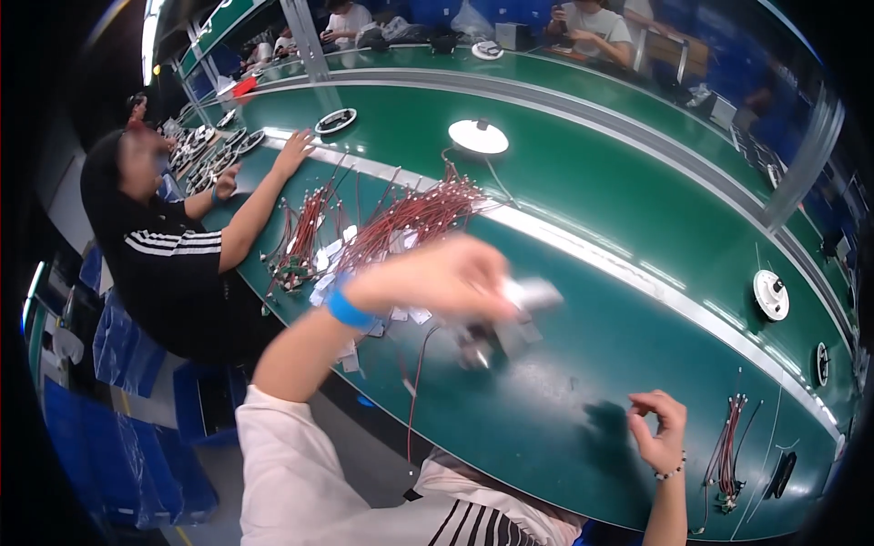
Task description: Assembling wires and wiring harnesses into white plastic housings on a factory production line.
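My left hand [446, 278], with a blue band at the wrist, is blurred over the middle of the green bench. Its fingers are closed on a blurred white and silver piece [537, 296], whose kind I cannot make out. Just below it is a smeared dark and shiny metal thing [478, 346]; whether it is held too, I cannot tell. My right hand [660, 428], with a beaded bracelet, hovers above the bench at the right. Its fingers are curled, with a gap to the thumb and nothing visible between them. A red wire [419, 391] hangs over the near edge.
A large pile of red wires [410, 218] with white labels and small circuit boards lies left of centre. A smaller wire bundle [728, 450] lies at the right. White round lamp-like parts [478, 136] sit along the green line beyond. At the left, a co-worker [173, 237] reaches over the bench.
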Available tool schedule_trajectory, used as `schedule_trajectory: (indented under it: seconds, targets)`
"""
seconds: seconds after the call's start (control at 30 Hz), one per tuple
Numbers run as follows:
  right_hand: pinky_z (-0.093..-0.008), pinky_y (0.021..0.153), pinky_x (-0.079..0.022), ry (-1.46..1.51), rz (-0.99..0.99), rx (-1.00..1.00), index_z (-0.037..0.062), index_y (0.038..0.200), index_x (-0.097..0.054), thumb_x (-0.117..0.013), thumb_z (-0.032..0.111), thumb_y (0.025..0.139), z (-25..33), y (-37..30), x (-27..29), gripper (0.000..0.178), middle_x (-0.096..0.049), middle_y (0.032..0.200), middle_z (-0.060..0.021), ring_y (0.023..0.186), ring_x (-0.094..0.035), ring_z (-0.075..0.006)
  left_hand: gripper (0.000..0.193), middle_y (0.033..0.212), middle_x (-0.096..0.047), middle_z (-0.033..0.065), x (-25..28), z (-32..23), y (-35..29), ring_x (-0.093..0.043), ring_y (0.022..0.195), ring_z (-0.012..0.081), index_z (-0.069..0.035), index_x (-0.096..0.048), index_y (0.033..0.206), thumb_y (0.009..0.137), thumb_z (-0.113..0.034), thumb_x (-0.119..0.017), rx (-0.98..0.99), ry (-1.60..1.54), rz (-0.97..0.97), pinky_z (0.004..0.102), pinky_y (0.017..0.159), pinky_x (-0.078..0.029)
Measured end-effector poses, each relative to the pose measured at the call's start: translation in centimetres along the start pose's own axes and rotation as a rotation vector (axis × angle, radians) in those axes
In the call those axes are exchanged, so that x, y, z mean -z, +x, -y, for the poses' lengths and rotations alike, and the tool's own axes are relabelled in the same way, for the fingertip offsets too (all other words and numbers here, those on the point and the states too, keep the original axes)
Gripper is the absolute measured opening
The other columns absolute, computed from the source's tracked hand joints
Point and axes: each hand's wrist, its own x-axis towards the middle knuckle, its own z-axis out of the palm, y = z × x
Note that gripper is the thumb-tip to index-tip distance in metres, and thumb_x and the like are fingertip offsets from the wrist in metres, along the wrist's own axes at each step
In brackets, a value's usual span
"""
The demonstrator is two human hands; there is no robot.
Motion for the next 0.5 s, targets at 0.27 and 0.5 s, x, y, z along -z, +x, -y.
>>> schedule_trajectory:
  seconds: [0.27,0.5]
  targets:
    - [-0.0229,0.047,-0.041,0.048,0.020,-0.141,0.0027,0.075,-0.063,-0.060,0.004,0.069,-3.3,-1.5,-1.3,0.006,-0.058,0.064,-0.0081,0.050,-0.053,-0.0133,0.029,0.059,-0.056,0.0177,19.2,10.8,0.5,-0.055,0.055,0.0302,0.003,-0.055,0.058,0.060,-0.024,-0.067,0.030,1.112,-0.806,0.0382,0.053,-0.044]
    - [-0.0237,0.039,-0.034,0.031,-0.029,-0.108,0.0044,0.072,-0.062,-0.060,0.006,0.071,-3.7,-2.0,-2.3,0.004,-0.052,0.057,-0.0043,0.040,-0.042,-0.0116,0.030,0.074,-0.055,0.0171,21.6,22.0,-0.7,-0.052,0.072,0.0348,0.000,-0.052,0.079,0.059,-0.013,-0.070,0.413,1.084,-1.031,0.0432,0.064,-0.041]
